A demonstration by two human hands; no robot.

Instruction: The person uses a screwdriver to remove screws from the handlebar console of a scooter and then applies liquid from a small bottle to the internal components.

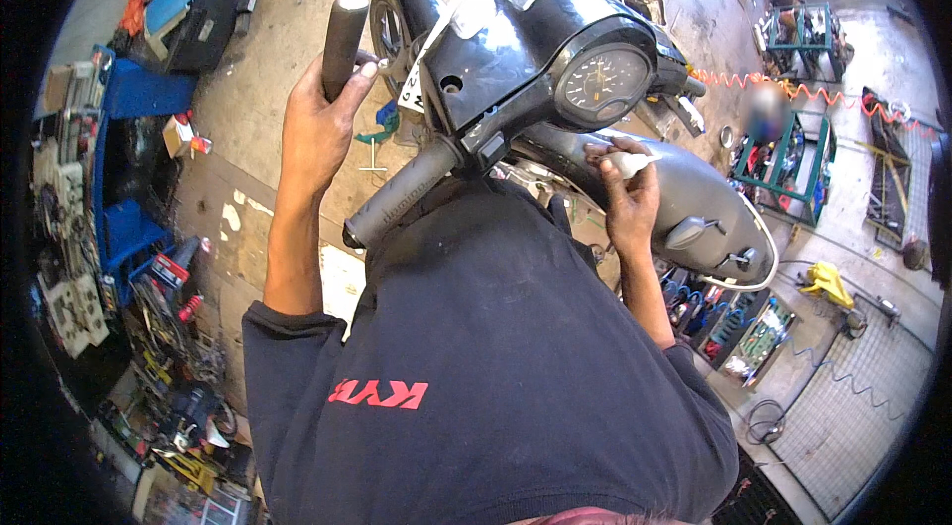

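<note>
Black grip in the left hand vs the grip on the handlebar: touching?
Apart. The head view shows floor between the black grip, held up in the left hand, and the handlebar grip.

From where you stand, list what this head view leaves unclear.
In the head view:
Black grip: lower end covered by the left hand.
White bottle: partly covered by the right hand.
Front wheel: partly behind the scooter's bodywork.
Tray parts at right: too small to identify.
</note>
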